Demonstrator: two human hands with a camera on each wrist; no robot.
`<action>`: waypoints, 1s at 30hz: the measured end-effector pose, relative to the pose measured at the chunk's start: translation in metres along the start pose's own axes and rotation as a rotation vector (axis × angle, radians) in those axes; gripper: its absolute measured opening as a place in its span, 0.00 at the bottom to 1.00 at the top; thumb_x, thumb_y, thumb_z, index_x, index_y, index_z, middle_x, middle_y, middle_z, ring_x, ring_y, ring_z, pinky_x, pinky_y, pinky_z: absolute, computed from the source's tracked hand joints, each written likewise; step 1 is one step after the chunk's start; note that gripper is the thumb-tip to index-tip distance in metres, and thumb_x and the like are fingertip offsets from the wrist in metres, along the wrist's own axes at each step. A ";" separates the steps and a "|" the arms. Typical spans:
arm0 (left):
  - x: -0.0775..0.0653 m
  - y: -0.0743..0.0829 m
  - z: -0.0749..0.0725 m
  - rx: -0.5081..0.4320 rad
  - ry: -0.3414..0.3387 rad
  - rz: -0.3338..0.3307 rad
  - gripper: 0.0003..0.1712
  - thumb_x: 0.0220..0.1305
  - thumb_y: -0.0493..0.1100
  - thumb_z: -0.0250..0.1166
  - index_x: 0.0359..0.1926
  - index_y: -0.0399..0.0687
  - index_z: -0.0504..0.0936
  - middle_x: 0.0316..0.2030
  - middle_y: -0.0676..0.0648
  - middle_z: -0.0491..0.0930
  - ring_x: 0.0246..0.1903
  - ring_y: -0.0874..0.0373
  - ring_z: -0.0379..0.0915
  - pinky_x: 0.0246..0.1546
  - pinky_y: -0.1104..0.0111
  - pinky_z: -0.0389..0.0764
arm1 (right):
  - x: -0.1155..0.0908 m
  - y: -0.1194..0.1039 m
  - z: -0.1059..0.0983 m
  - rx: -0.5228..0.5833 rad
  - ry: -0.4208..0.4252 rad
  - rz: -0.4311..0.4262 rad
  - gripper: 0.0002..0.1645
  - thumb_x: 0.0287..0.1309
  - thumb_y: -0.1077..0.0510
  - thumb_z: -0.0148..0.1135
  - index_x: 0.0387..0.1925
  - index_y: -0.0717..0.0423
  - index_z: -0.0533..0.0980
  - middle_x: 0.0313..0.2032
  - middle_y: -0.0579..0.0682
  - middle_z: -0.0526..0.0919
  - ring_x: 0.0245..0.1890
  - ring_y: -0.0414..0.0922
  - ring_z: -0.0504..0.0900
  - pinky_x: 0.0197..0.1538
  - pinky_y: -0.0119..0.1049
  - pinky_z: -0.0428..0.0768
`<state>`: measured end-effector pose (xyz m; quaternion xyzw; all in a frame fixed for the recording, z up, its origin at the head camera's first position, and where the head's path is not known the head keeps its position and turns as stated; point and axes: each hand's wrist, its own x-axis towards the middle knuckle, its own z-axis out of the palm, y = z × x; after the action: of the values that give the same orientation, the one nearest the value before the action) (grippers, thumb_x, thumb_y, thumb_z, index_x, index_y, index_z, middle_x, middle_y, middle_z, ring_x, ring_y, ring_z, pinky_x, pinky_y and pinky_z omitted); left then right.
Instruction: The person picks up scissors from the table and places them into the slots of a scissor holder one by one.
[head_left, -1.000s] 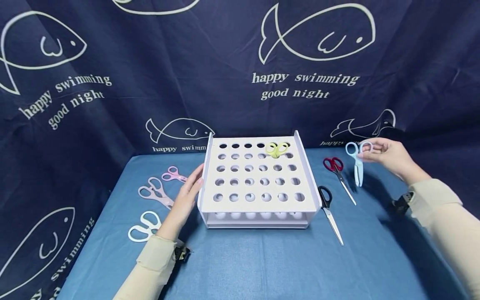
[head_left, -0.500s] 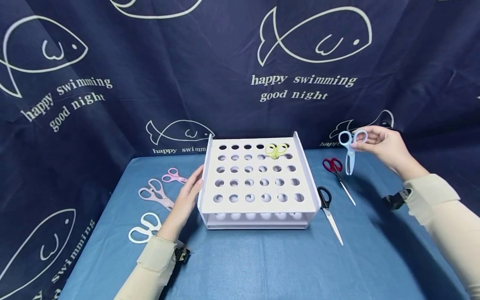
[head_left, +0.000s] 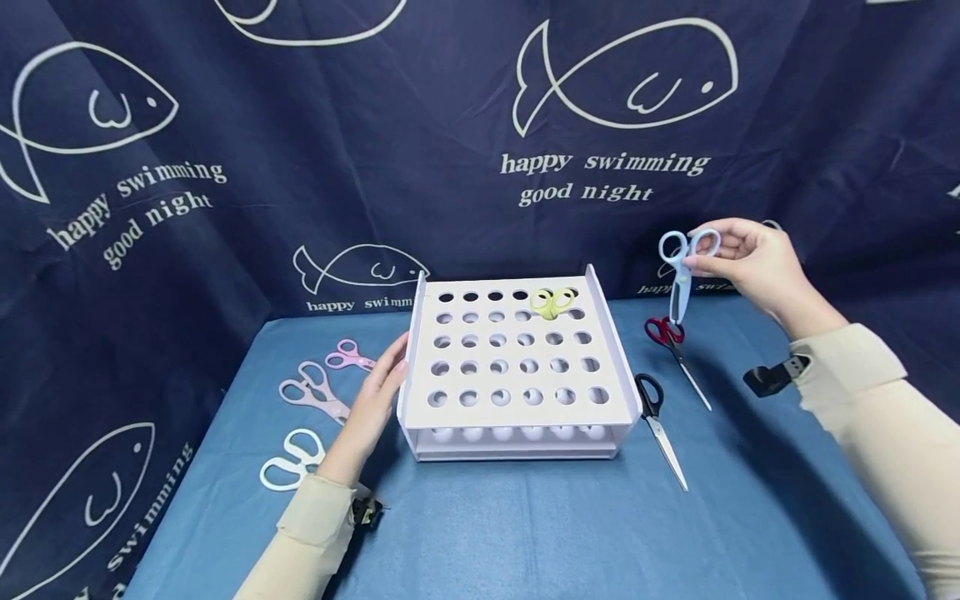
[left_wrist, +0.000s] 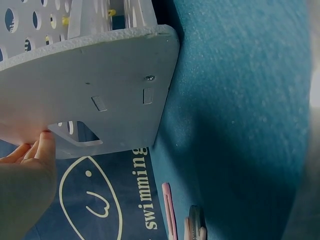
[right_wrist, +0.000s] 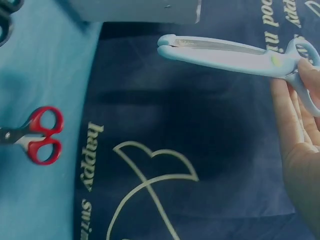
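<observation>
A white rack (head_left: pixel 483 328) with rows of round holes stands mid-table, with a yellow-handled pair of scissors (head_left: pixel 552 312) in its back right corner. My left hand (head_left: pixel 372 400) rests along the rack's left side panel (left_wrist: pixel 120 115), fingertips beside the cut-out opening. To the right of the rack, my right hand (head_left: pixel 757 258) pinches light blue scissors (head_left: pixel 682 283) by one handle loop, up in the air, blades pointing down. In the right wrist view the light blue scissors (right_wrist: pixel 225 55) have nearly closed, blunt-ended blades.
Red-handled scissors (head_left: pixel 678 354) and black-handled scissors (head_left: pixel 652 411) lie right of the rack. Pink scissors (head_left: pixel 360 362), pale pink scissors (head_left: pixel 330 406) and white scissors (head_left: pixel 300 468) lie on the left, partly behind my left arm. A dark blue fish-print cloth (head_left: pixel 465 167) hangs behind the table.
My right hand has lifted the light blue scissors and carried them leftward toward the rack. The left hand stays against the rack, which has not moved.
</observation>
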<state>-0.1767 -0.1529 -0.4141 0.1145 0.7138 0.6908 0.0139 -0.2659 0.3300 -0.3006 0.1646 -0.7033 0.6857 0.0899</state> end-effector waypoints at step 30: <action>0.002 -0.004 0.002 0.024 0.034 -0.002 0.30 0.76 0.47 0.47 0.74 0.47 0.55 0.73 0.44 0.57 0.72 0.53 0.52 0.72 0.59 0.54 | 0.021 -0.028 0.044 0.152 -0.008 -0.071 0.14 0.49 0.79 0.64 0.38 0.66 0.80 0.27 0.49 0.84 0.29 0.40 0.85 0.37 0.31 0.85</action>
<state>-0.1792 -0.1508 -0.4174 0.1022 0.7225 0.6838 0.0011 -0.2710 0.2837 -0.2685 0.1986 -0.6431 0.7330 0.0984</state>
